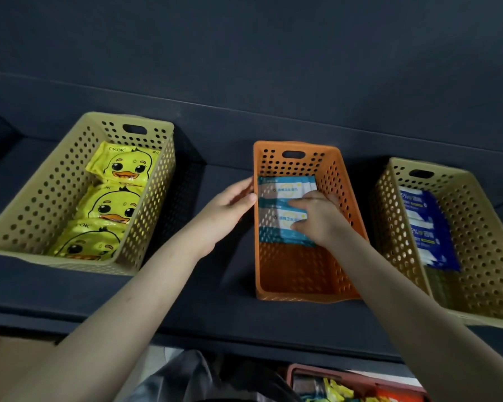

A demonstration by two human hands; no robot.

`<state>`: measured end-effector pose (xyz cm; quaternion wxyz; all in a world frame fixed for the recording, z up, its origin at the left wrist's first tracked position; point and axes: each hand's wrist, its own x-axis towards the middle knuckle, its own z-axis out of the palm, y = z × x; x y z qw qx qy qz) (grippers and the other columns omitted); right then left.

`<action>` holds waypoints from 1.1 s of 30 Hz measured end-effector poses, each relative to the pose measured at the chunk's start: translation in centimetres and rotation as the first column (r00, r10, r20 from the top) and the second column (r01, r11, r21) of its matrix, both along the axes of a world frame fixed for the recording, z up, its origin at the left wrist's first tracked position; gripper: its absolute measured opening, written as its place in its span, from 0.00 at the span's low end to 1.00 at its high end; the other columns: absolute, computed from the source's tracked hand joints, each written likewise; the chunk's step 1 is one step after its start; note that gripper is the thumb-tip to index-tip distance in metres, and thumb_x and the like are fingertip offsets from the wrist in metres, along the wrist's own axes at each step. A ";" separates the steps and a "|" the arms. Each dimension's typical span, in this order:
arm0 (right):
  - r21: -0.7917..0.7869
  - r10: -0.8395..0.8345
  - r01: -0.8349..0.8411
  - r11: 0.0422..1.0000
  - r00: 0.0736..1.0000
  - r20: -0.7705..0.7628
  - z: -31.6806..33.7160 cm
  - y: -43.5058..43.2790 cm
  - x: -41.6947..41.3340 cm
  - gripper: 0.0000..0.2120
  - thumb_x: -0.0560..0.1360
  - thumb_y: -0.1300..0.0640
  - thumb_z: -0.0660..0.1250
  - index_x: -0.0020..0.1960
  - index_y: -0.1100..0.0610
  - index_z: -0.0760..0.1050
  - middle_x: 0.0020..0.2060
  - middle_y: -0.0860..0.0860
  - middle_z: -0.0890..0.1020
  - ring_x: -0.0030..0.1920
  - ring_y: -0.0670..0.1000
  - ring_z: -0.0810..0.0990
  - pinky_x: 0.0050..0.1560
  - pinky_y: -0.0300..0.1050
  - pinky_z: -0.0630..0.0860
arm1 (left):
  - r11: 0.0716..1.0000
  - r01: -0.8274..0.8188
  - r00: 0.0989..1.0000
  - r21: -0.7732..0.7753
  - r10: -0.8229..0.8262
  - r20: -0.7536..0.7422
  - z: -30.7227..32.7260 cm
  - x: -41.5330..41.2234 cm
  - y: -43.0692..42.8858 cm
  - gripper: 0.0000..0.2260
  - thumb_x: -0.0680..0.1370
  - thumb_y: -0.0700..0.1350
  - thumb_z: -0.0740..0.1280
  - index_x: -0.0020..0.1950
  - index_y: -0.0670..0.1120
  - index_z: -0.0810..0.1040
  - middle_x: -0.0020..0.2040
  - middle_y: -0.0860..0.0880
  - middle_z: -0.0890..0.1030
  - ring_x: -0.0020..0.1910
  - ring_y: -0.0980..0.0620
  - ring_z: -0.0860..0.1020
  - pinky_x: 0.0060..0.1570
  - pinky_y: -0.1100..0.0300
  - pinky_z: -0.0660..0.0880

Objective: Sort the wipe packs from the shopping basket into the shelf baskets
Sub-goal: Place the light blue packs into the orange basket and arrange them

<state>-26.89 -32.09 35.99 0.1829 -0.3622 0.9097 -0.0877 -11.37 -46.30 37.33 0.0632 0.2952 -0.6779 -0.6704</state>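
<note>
An orange basket [302,288] stands in the middle of the dark shelf with teal and white wipe packs [276,227] lying in its far half. My right hand [317,219] is inside it, fingers bent on top of the near teal pack. My left hand [230,204] grips the orange basket's left rim from outside. A beige basket [50,181] on the left holds three yellow duck packs [119,204] in a row. Another beige basket [482,256] on the right holds blue and white packs [430,227]. The red shopping basket [360,384] shows at the bottom edge with loose packs in it.
The shelf [209,314] is dark, with a back wall close behind the baskets and gaps of bare shelf between them. A grey plastic bag [186,375] lies below the shelf front, next to the shopping basket.
</note>
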 end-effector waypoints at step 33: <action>-0.550 -0.464 0.416 0.724 0.884 0.058 3.1 13.0 31.9 0.19 0.79 0.55 0.64 0.70 0.54 0.72 0.64 0.52 0.78 0.62 0.53 0.76 0.57 0.40 0.70 | 0.884 0.039 0.994 -0.465 -0.084 -0.076 -1.0 25.9 5.4 0.19 0.81 0.46 0.63 0.72 0.50 0.70 0.70 0.55 0.73 0.67 0.56 0.72 0.66 0.60 0.68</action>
